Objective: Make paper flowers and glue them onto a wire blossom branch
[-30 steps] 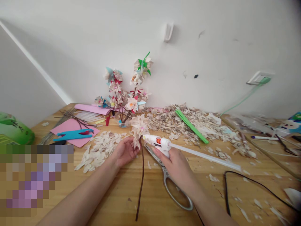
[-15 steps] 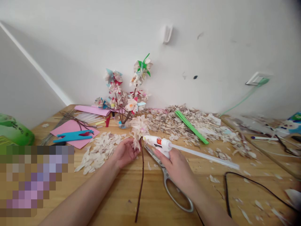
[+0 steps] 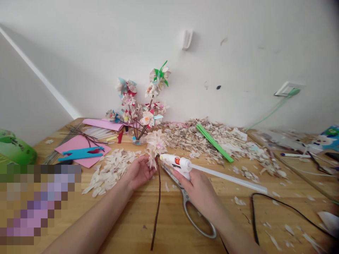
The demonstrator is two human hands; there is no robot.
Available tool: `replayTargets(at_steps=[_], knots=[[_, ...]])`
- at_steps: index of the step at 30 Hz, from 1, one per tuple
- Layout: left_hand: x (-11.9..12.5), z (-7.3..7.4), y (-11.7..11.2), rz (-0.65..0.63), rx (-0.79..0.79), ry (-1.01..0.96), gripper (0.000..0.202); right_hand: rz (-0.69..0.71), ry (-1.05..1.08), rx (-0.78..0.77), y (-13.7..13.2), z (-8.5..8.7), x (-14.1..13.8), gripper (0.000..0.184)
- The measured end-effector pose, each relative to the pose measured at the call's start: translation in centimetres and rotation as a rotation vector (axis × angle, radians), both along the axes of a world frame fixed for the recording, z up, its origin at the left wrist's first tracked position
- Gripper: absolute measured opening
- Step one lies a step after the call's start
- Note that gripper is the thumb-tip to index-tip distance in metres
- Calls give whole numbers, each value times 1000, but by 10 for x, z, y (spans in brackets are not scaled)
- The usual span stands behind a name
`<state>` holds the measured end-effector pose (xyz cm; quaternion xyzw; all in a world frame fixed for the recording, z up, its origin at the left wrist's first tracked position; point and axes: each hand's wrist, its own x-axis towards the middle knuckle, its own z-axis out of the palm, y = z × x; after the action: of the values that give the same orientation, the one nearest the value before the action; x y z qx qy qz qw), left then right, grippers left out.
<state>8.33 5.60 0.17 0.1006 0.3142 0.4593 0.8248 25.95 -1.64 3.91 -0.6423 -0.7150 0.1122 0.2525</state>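
A pale wall (image 3: 106,42) rises behind the wooden table (image 3: 127,225), whose back edge runs along it. Over the table's middle reach two bare forearms, the hands apart from each other. Along the back edge, right of the middle, spreads a heap of dry petals (image 3: 185,137). Left of that heap, near the back edge, a bunch of petal flowers (image 3: 128,100) on twigs stands in a small clear holder (image 3: 138,141).

At the centre of the table is a single pale flower (image 3: 156,143) atop a brown twig (image 3: 159,190), which slants down toward the near edge. The left hand (image 3: 140,173) is closed on the flower at its lower petals; its exact hold is partly hidden. The right hand (image 3: 200,183) is wrapped around a white glue gun (image 3: 171,161), with a long glue stick (image 3: 230,178) jutting from the back toward the right edge. Its nozzle points at the flower's base; whether they touch, I cannot tell. Grey-handled scissors (image 3: 197,220) lie beneath the right hand.

Toward the left edge, loose pale petals (image 3: 112,165) lie in a pile beside a pink sheet (image 3: 92,160). A blue piece (image 3: 76,153) lies partly across that sheet. Green strips (image 3: 214,143) rest slantwise on the dry heap, and a pen (image 3: 296,155) lies toward the back right corner.
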Motion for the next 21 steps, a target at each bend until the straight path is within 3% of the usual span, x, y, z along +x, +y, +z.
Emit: replayTargets(at_steps=[21], knots=[[1,-1,-1,-4,20,2,15,24,72,15,-1,-1,-2,34]])
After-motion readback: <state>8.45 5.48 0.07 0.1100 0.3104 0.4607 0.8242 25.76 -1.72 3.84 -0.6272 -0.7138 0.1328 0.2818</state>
